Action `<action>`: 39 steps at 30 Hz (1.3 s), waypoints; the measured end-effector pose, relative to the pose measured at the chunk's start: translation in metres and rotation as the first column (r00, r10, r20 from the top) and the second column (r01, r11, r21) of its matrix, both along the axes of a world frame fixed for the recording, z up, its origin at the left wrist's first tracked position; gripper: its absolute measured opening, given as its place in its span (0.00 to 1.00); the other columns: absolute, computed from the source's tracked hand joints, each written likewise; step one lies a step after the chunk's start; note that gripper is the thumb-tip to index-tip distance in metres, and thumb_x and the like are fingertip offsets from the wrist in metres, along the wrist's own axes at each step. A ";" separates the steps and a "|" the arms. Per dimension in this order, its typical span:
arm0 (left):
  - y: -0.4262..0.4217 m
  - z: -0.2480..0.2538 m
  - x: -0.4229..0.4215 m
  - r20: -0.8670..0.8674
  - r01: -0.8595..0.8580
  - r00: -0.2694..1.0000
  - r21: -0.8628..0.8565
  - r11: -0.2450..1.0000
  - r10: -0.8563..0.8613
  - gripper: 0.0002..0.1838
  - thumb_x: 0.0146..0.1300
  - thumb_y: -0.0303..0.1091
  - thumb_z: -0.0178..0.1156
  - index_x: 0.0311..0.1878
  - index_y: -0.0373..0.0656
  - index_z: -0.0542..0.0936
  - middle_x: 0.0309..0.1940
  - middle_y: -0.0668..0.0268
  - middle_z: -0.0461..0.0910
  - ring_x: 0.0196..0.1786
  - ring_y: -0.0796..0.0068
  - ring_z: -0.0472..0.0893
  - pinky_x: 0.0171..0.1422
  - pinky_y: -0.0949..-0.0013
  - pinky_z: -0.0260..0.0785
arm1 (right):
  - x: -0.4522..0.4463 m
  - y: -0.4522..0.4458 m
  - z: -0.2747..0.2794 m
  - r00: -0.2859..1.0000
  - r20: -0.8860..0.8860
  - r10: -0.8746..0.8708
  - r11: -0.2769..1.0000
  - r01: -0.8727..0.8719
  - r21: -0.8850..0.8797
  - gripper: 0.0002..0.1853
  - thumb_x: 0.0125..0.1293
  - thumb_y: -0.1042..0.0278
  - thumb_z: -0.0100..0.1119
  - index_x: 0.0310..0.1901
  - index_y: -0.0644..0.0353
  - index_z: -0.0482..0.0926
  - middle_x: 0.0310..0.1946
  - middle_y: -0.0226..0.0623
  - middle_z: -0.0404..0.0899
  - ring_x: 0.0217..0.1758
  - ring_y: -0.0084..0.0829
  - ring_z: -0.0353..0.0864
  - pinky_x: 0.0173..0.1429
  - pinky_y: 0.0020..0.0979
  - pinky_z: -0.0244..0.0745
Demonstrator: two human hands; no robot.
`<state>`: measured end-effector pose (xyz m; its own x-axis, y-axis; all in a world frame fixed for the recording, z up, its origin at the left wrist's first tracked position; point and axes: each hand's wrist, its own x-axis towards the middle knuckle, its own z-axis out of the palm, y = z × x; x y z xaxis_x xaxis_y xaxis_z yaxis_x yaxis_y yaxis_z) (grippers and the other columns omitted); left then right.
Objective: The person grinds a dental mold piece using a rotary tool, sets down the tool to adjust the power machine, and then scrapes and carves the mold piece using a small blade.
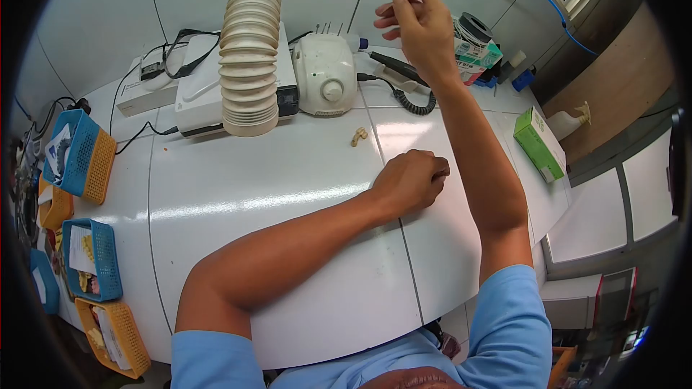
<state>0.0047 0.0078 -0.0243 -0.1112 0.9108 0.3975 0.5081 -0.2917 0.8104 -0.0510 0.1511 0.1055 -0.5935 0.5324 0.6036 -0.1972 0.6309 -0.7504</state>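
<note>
My left hand (411,181) rests on the white tabletop with its fingers curled closed; whatever they may hold is hidden. Raised above the back right of the table is my right hand (422,25), thumb and forefinger brought together and the other fingers loosely bent. Nothing I can name shows in that pinch. A small cream-coloured, tooth-like piece (359,136) lies on the table beyond my left hand. Behind it stands a white control box with a dial (326,75), several thin burs upright on its top. A black pen-shaped handpiece (396,67) with a coiled cord lies beside the box.
A ribbed white suction hose (249,50) hangs over the back of the table. Blue and orange baskets (101,259) line the left edge. On the right are a green box (539,144), a spray bottle (569,122) and stacked boxes (472,57).
</note>
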 end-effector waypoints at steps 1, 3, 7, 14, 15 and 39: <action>0.001 -0.001 0.000 0.006 0.001 1.000 -0.001 1.000 -0.001 0.11 0.71 0.31 0.65 0.48 0.36 0.91 0.44 0.48 0.91 0.46 0.44 0.90 0.57 0.49 0.82 | 0.023 -0.001 -0.002 0.999 0.020 0.040 0.999 -0.040 -0.017 0.09 0.84 0.70 0.56 0.54 0.69 0.77 0.38 0.44 0.90 0.36 0.27 0.92 0.37 0.26 0.85; 0.004 0.001 -0.002 0.076 -0.006 0.997 -0.027 1.000 0.008 0.13 0.71 0.27 0.63 0.54 0.37 0.92 0.47 0.49 0.91 0.49 0.46 0.90 0.60 0.51 0.81 | 0.070 0.000 -0.017 0.995 0.088 0.050 0.997 -0.044 -0.070 0.09 0.85 0.70 0.55 0.54 0.69 0.77 0.37 0.41 0.87 0.35 0.27 0.90 0.35 0.26 0.84; 0.006 0.000 -0.003 0.070 -0.036 0.997 -0.057 0.998 0.040 0.15 0.71 0.26 0.65 0.58 0.37 0.91 0.46 0.49 0.89 0.50 0.47 0.88 0.61 0.52 0.80 | 0.164 0.003 -0.069 0.965 0.261 0.039 0.977 0.018 -0.214 0.09 0.84 0.72 0.57 0.57 0.69 0.77 0.36 0.36 0.83 0.35 0.23 0.87 0.36 0.26 0.83; 0.001 0.004 0.000 -0.004 -0.061 0.998 -0.086 0.994 0.061 0.16 0.73 0.26 0.68 0.61 0.40 0.90 0.40 0.56 0.85 0.40 0.59 0.85 0.49 0.59 0.78 | 0.235 0.027 -0.114 0.982 0.135 0.132 0.842 -0.040 -0.539 0.08 0.84 0.73 0.58 0.58 0.65 0.77 0.40 0.36 0.83 0.37 0.23 0.86 0.40 0.27 0.82; 0.000 0.007 0.000 0.001 -0.070 0.998 -0.119 0.990 0.070 0.16 0.73 0.26 0.69 0.61 0.40 0.90 0.40 0.56 0.85 0.38 0.62 0.85 0.47 0.60 0.77 | 0.235 0.030 -0.114 0.974 0.135 0.180 0.819 -0.073 -0.569 0.08 0.83 0.73 0.59 0.56 0.65 0.78 0.41 0.36 0.83 0.38 0.24 0.86 0.40 0.28 0.83; -0.008 0.028 0.000 0.043 -0.045 0.997 -0.330 0.943 0.063 0.12 0.65 0.24 0.78 0.49 0.40 0.87 0.41 0.65 0.91 0.37 0.76 0.90 0.37 0.73 0.81 | 0.254 0.021 -0.097 0.861 0.385 0.334 0.940 -0.273 -0.205 0.08 0.65 0.86 0.73 0.43 0.67 0.85 0.38 0.38 0.89 0.35 0.27 0.92 0.39 0.26 0.86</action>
<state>0.0046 -0.0003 0.0035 -0.1764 0.9819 0.0691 0.4699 0.0223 0.8824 0.2031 0.1722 0.0088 -0.9157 0.3451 0.2059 -0.0195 0.4736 -0.8805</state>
